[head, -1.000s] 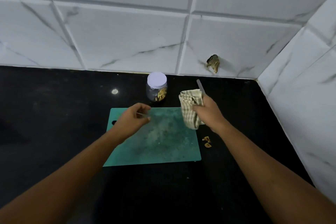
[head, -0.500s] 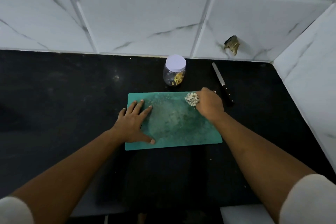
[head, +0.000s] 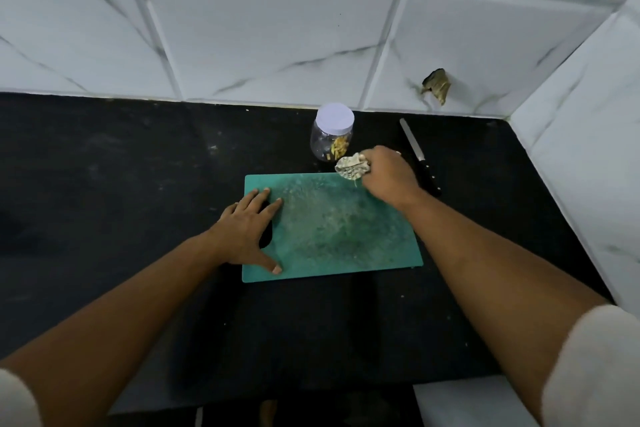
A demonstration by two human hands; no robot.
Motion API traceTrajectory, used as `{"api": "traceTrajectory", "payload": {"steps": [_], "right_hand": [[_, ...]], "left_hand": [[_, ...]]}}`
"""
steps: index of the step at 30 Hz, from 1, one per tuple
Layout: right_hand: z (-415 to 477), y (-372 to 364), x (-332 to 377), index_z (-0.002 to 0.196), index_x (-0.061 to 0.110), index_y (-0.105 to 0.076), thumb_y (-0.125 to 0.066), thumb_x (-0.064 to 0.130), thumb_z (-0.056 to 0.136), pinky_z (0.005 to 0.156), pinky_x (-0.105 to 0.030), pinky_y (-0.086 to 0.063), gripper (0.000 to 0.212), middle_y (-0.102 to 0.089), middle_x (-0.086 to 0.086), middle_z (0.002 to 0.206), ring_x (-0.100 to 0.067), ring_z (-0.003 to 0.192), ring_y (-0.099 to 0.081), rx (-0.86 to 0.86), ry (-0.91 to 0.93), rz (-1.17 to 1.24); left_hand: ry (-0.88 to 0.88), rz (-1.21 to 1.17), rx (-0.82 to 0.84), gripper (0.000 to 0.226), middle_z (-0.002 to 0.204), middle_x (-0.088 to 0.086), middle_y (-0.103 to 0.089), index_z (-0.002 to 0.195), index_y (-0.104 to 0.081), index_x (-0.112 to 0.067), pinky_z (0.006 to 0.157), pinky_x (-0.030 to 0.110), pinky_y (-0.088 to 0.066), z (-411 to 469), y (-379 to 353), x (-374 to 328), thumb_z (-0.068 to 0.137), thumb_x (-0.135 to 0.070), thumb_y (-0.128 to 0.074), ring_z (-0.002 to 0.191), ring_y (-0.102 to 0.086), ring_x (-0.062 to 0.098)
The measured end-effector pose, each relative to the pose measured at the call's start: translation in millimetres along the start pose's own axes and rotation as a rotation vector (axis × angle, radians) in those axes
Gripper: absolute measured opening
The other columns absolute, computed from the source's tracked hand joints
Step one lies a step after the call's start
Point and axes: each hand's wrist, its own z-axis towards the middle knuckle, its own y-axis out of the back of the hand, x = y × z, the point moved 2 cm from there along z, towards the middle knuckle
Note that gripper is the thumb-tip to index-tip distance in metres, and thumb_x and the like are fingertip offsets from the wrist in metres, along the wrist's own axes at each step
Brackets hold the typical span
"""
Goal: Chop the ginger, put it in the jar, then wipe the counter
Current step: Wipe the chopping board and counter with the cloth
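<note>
- The left hand (head: 247, 229) lay flat, fingers spread, on the left end of the green rectangular plastic chopping board (head: 343, 236).
- The right hand (head: 389, 175) gripped a bunched checked cloth (head: 352, 167) at the board's far right corner.
- A clear jar with a white lid (head: 333, 133) held ginger pieces; a black-handled knife (head: 419, 158) lay on the black counter (head: 121, 166).

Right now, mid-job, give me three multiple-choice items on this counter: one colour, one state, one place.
1. The cutting board is: A green; B red; C white.
2. The jar is: A lidded, upright; B open, tipped; C lidless, upright.
3. The knife lies: A on the cutting board; B on the counter beside the cutting board; C in the jar.
Key: 1A, its surface is teal-green. 2A, its white lid is on. 3B, it lies on the dark counter beside the right hand gripping the cloth.
</note>
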Motion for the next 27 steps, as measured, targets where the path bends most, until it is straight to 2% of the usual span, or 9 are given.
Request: {"api": "traceTrajectory", "payload": {"steps": [5,8,10,13,16,21,23,25,27], "right_hand": [[-32,-47,30,0.101,0.009,-0.072,-0.068,0.005,0.087,0.08,-0.037,-0.048,0.015,-0.063,-0.011,0.107,-0.031,0.098,-0.063,0.162,0.041,-0.007],[-50,-31,17,0.086,0.007,-0.069,-0.061,0.0,0.085,0.066,-0.033,-0.042,0.011,-0.064,-0.011,0.086,-0.027,0.081,-0.062,0.519,0.134,0.008],[-49,-13,10,0.072,0.013,-0.064,-0.06,0.0,0.084,0.059,-0.031,-0.037,0.018,-0.06,-0.007,0.072,-0.021,0.067,-0.055,0.639,0.108,-0.013],[-21,6,21,0.077,0.014,-0.069,-0.061,0.002,0.083,0.066,-0.037,-0.049,0.015,-0.07,-0.008,0.078,-0.025,0.074,-0.066,0.391,0.079,0.074],[5,-1,52,0.085,0.014,-0.069,-0.064,0.007,0.082,0.066,-0.033,-0.042,0.01,-0.072,-0.012,0.09,-0.034,0.088,-0.068,0.128,0.147,0.084],[-4,-63,83,0.12,0.018,-0.075,-0.062,0.003,0.087,0.086,-0.041,-0.05,0.037,-0.062,-0.012,0.116,-0.037,0.109,-0.062,0.194,0.172,-0.042],[-22,-63,74,0.118,0.018,-0.076,-0.064,-0.001,0.087,0.09,-0.042,-0.051,0.038,-0.062,-0.007,0.116,-0.031,0.107,-0.061,0.214,0.202,0.021],[-45,-54,52,0.111,0.015,-0.078,-0.064,-0.003,0.085,0.089,-0.037,-0.05,0.034,-0.066,-0.002,0.112,-0.021,0.103,-0.061,0.36,0.228,0.104],[-65,-40,25,0.101,0.015,-0.078,-0.06,0.007,0.08,0.085,-0.036,-0.051,0.029,-0.07,-0.004,0.105,-0.021,0.097,-0.064,0.482,0.224,0.082]], "left_hand": [[0.047,-0.001,-0.017,0.149,0.169,0.003,0.021,0.163,0.01,-0.026,0.125,0.061,-0.003,-5,-5,13,0.053,-0.096,-0.063,0.156,0.02,0.028],[0.038,-0.007,-0.034,0.152,0.17,0.003,0.02,0.163,0.01,-0.026,0.126,0.06,-0.003,-4,-6,16,0.051,-0.099,-0.061,0.156,0.019,0.028],[0.03,-0.016,-0.045,0.152,0.17,0.003,0.02,0.163,0.01,-0.025,0.126,0.059,-0.002,-4,-8,15,0.051,-0.099,-0.061,0.156,0.019,0.027],[0.011,-0.019,-0.041,0.152,0.17,0.003,0.022,0.163,0.011,-0.022,0.126,0.056,0.002,-5,-8,17,0.052,-0.097,-0.062,0.156,0.02,0.027],[-0.02,-0.033,-0.013,0.151,0.169,0.001,0.022,0.163,0.01,-0.019,0.126,0.053,0.004,-6,-3,24,0.056,-0.092,-0.067,0.156,0.021,0.024],[-0.032,-0.036,-0.001,0.15,0.17,-0.001,0.021,0.163,0.01,-0.018,0.128,0.051,0.002,-6,-2,31,0.058,-0.087,-0.072,0.156,0.02,0.02],[-0.034,-0.035,-0.008,0.15,0.17,-0.002,0.021,0.163,0.009,-0.018,0.128,0.051,0.001,-6,-2,31,0.057,-0.088,-0.071,0.156,0.019,0.02],[-0.034,-0.038,-0.01,0.151,0.17,-0.002,0.021,0.163,0.009,-0.018,0.128,0.05,0.002,-6,-3,32,0.057,-0.088,-0.071,0.156,0.019,0.02],[-0.036,-0.041,-0.014,0.151,0.17,-0.002,0.021,0.163,0.01,-0.019,0.127,0.05,0.003,-5,-5,34,0.056,-0.089,-0.07,0.156,0.02,0.02]]}}
